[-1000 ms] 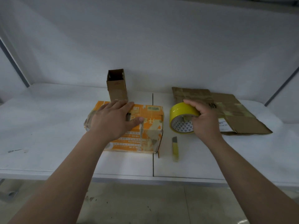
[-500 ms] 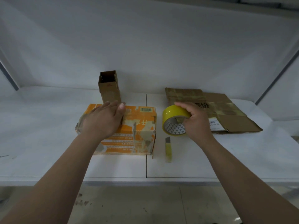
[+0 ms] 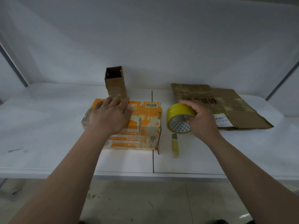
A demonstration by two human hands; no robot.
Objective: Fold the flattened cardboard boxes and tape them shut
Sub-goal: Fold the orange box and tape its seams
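The left hand (image 3: 111,115) lies palm-down on the top face of the orange printed carton (image 3: 145,125), fingers straight and spread, so its grip is wide and holds nothing; the carton stands assembled on the white desk (image 3: 48,126), left of the desk seam, with patches of old tape on its faces; the right hand (image 3: 200,120) has its grip closed round the yellow tape roll (image 3: 176,110), fingers curled over the rim; the roll stands on edge just right of the carton, core facing the camera; a yellow utility knife (image 3: 175,144) lies on the desk just in front of the roll; a flattened brown cardboard box (image 3: 242,113) lies flat behind and right of the right hand; a small open-topped brown carton (image 3: 115,83) stands upright behind the orange carton, near the wall.
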